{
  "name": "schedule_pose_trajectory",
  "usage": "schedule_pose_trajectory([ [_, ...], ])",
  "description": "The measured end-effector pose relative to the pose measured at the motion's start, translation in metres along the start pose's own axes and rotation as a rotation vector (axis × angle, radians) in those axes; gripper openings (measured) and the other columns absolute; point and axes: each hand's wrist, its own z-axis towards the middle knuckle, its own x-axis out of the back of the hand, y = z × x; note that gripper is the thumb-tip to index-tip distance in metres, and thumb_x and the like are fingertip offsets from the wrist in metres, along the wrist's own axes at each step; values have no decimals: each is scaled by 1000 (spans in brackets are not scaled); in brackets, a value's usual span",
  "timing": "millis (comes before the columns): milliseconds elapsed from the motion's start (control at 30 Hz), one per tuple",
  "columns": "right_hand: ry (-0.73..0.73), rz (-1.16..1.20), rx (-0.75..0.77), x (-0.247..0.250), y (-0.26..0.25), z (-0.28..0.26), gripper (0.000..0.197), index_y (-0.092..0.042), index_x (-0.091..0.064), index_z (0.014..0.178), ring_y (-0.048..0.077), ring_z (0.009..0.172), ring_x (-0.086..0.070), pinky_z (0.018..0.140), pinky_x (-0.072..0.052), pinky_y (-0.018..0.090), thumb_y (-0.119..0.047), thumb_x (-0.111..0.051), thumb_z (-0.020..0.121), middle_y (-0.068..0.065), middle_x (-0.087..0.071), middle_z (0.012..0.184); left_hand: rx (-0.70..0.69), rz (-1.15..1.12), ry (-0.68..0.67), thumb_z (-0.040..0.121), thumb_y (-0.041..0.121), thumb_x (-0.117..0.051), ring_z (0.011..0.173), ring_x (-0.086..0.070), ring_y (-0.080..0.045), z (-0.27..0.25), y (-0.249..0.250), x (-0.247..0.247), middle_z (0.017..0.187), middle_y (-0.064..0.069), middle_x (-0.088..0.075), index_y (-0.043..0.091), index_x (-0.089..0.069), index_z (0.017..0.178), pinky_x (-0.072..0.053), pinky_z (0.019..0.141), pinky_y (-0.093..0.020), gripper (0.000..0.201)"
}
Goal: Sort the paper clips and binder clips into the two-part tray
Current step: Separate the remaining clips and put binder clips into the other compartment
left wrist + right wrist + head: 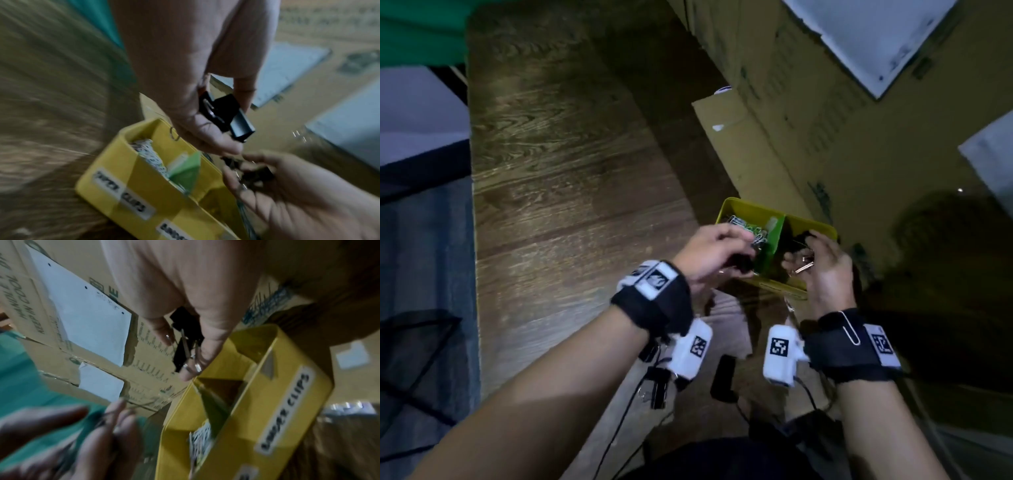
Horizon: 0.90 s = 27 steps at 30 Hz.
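Yellow two-part plastic tray sits on the wood-grain table against stacked cardboard boxes, silver paper clips heaped in its left half; your hands hover above it. From your left wrist, your left hand pinches one black metal binder clip, long axis slanting down-right. From your right wrist, your right hand curls round several black binder clips; number unclear.

A dimly lit wooden table stands beside stacked cardboard boxes bearing white paper labels, green cloth behind.
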Motion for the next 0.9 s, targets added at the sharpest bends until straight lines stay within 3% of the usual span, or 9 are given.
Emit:
schedule_pose_trajectory([
  [100,63,-175,-27,15,4,24,19,-31,-58,103,17,80,-63,80,-53,35,-31,-59,84,9,-62,99,-54,321,-25,82,8,-66,52,-58,-10,39,-9,-45,69,-3,-63,14,-65,80,-49,51,-23,7],
  [167,47,-325,-44,26,11,39,41,-39,-61,105,21,109,-59,100,-45,45,-52,-59,66,5,-60,122,-84,511,-27,82,20,-68,64,-61,-18,57,-19,-62,77,-5,-67,19,-65,82,-49,62,-27,3],
  [233,63,-443,-16,30,7,40,55,-30,-58,123,25,121,-53,107,-39,43,-49,-54,71,8,-57,131,-131,777,-40,84,29,-65,88,-63,-24,67,-26,-72,98,-7,-69,18,-65,97,-48,77,-29,18],
  [333,186,-621,122,38,4,41,38,-22,-59,123,27,118,-54,103,-41,32,-29,-53,86,6,-63,123,-221,956,-94,90,27,-56,108,-58,-25,67,-30,-72,119,-10,-64,15,-60,119,-42,87,-22,31],
  [433,182,-772,76,43,16,40,49,-24,-53,126,30,117,-53,101,-43,39,-34,-52,78,6,-63,122,-257,925,-73,91,16,-52,99,-63,-22,61,-31,-58,115,-9,-66,17,-62,115,-44,86,-21,26],
  [500,111,-821,-40,43,23,41,40,-17,-56,121,32,110,-56,92,-41,31,-17,-51,81,13,-62,117,-221,709,-24,92,9,-48,82,-67,-21,54,-32,-44,106,-8,-67,18,-65,104,-53,76,-28,22],
  [567,75,-855,-57,40,29,40,38,-13,-58,116,33,104,-57,84,-41,30,-2,-48,81,17,-61,111,-170,458,35,93,4,-46,70,-68,-19,43,-35,-22,101,-4,-65,17,-64,93,-56,63,-32,22],
  [767,-108,-974,35,-2,28,32,46,-11,-49,129,31,105,-57,84,-42,28,4,-44,86,14,-60,114,-185,221,402,91,-1,-51,46,-61,-11,-8,-66,97,60,3,-68,13,-62,85,-47,41,-22,19],
  [900,-165,-1041,57,-43,42,27,42,-18,-50,123,33,104,-58,86,-45,36,0,-46,85,13,-61,111,-65,251,637,92,1,-50,42,-57,-8,-50,-104,172,66,-10,-64,-1,-61,97,-44,39,-18,12],
])
